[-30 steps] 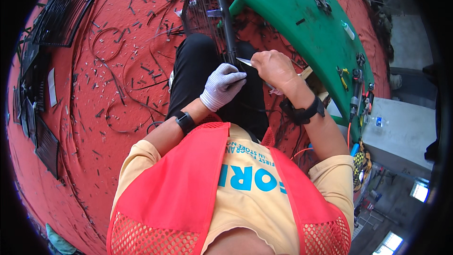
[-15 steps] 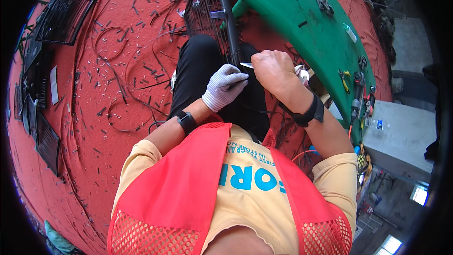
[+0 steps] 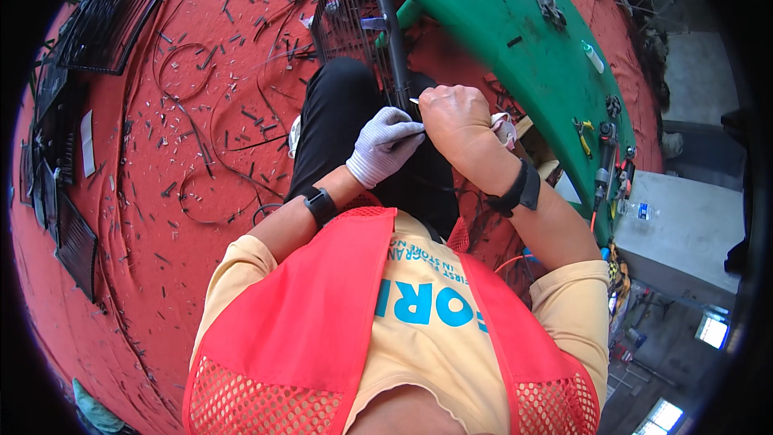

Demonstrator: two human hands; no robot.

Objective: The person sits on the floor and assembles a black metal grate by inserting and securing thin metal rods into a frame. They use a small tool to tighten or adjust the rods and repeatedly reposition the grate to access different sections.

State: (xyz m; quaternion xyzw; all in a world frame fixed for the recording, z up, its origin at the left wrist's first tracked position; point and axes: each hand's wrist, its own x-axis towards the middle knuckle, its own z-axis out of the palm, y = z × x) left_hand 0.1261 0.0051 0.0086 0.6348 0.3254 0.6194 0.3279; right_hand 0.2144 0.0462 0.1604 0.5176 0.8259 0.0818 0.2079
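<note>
My left hand (image 3: pixel 382 147), in a white striped knit glove, is closed in a pinch over my lap. What its fingers pinch is hidden or too small to name. My bare right hand (image 3: pixel 456 119) is just to the right, shut on a knife whose handle is hidden in the fist. Only the short tip of the silver knife (image 3: pixel 415 101) shows, pointing left. Between my knees stands a black frame (image 3: pixel 390 28) with a thick tube and thin close-set bars. Its lower end reaches down to beside both hands.
A green tabletop (image 3: pixel 491 16) curves away at right, bearing a grey glove (image 3: pixel 546 4), a white bottle (image 3: pixel 593 56), pliers (image 3: pixel 582 137) and a power tool (image 3: pixel 606 163). Black barred panels (image 3: pixel 109 28) lie at far left. Black offcuts and thin strips litter the red floor covering (image 3: pixel 153 217).
My right hand has shifted slightly left and up, toward the frame's lower end. Less of the knife blade shows now. My left hand has stayed nearly still.
</note>
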